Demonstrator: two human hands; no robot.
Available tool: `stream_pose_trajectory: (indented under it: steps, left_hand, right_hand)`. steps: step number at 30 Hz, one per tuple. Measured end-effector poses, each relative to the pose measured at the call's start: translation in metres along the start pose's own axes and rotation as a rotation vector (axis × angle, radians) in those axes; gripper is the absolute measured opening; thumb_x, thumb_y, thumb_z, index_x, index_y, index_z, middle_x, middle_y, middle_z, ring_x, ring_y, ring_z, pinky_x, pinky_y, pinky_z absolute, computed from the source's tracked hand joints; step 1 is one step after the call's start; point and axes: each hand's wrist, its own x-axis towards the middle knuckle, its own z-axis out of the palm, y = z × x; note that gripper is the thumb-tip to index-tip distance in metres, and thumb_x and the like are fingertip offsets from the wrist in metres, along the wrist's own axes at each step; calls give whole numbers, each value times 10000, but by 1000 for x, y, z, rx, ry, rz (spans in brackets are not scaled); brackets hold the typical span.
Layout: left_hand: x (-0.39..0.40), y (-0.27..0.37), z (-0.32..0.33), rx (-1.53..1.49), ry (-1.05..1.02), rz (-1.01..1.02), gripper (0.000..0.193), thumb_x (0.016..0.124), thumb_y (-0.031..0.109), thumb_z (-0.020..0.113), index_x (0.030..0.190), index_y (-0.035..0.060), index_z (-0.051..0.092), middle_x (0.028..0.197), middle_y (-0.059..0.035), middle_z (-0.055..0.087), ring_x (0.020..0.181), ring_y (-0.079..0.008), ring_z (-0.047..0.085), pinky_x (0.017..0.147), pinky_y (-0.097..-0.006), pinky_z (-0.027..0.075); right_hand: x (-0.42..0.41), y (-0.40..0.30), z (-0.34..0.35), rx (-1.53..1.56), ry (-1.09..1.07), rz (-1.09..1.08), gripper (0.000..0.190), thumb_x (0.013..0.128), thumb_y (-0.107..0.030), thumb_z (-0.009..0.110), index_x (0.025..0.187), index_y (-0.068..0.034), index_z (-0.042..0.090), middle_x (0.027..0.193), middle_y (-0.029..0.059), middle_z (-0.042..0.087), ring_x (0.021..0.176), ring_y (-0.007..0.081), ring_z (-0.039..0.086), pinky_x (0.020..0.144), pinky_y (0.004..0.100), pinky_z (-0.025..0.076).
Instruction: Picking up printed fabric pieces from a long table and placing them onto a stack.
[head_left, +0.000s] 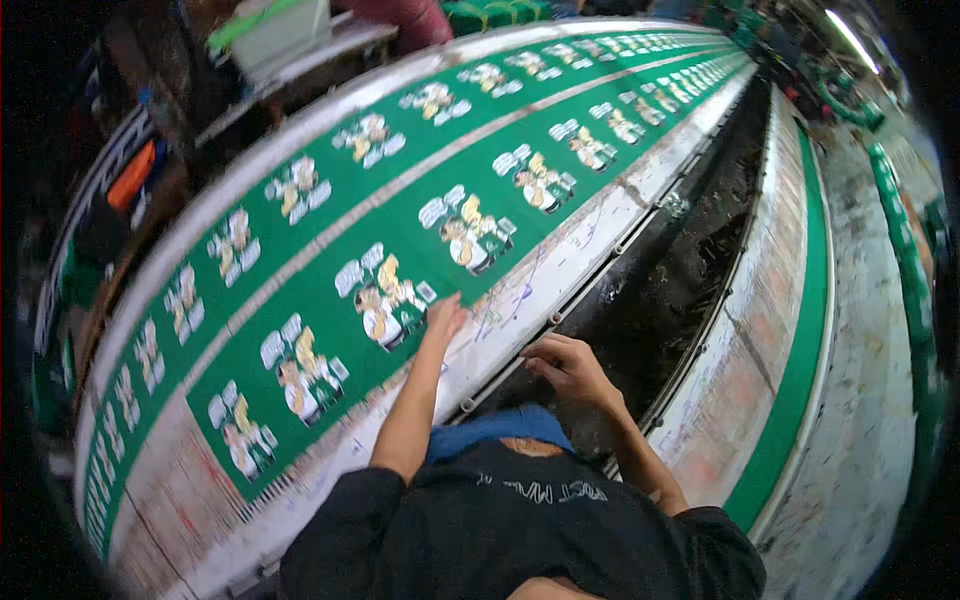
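A long strip of green fabric lies along the printing table before me, bearing a row of printed cartoon figures with speech bubbles. My left hand reaches to the near edge of this strip, beside one of the prints. It is blurred, and I cannot tell whether its fingers grip the edge. Over the rail on the table's near side is my right hand, fingers loosely curled and thumb apart, with nothing seen in it.
A second printed green strip runs along the table's far side. The dark wet aisle floor separates this table from another table with green fabric. At upper left stands a pale bin. Several pipe-like rail stubs line the near edge.
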Motion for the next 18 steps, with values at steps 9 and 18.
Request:
stream_pose_trajectory:
  steps: [9,18]
  left_hand:
    - [30,31,102,334,406,-139,489,756,353,702,940,-85,584,901,-242,640,842,-332,655,602,-400,532]
    - [-1,99,128,984,516,368,332,824,296,583,922,-20,604,854,-195,649,809,-342,611,713,-409,446]
  right_hand:
    - [95,161,-30,-224,-374,47,329,747,-121,688,1059,-49,614,900,131,640,768,270,630,690,353,501]
    - [342,333,-77,-368,113,-185,405,703,-246,741,1016,-18,620,1014,196,605,977,354,540,863,436,422]
